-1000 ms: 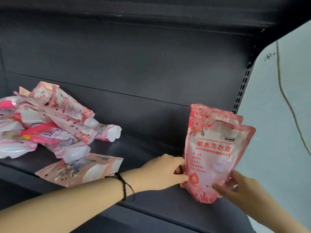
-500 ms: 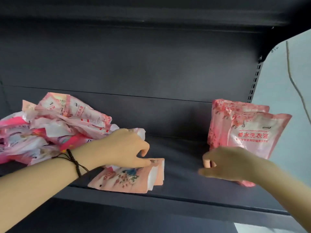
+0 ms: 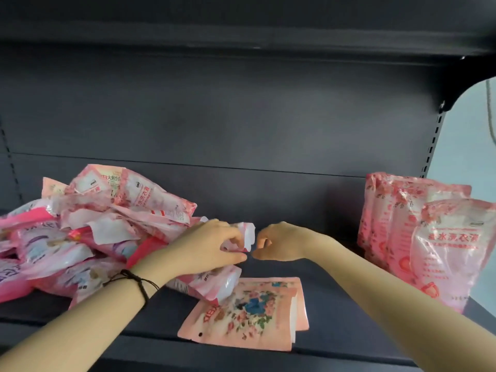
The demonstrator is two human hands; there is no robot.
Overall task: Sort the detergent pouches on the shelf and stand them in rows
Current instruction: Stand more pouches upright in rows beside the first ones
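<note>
A jumbled heap of pink detergent pouches lies on the left of the dark shelf. At the heap's right edge my left hand pinches the end of a pink and white pouch. My right hand hovers just right of that pouch, fingers curled, touching or almost touching it; I cannot tell which. A row of several pink pouches stands upright at the shelf's far right. One flat floral pouch lies near the front edge, below my hands.
The shelf's back panel rises behind everything and an upper shelf hangs overhead. A slotted upright marks the right end, with a pale wall beyond it.
My left hand has moved from the flat floral pouch up to a pouch at the heap's right edge. My right hand left the standing pouches and came left to meet it.
</note>
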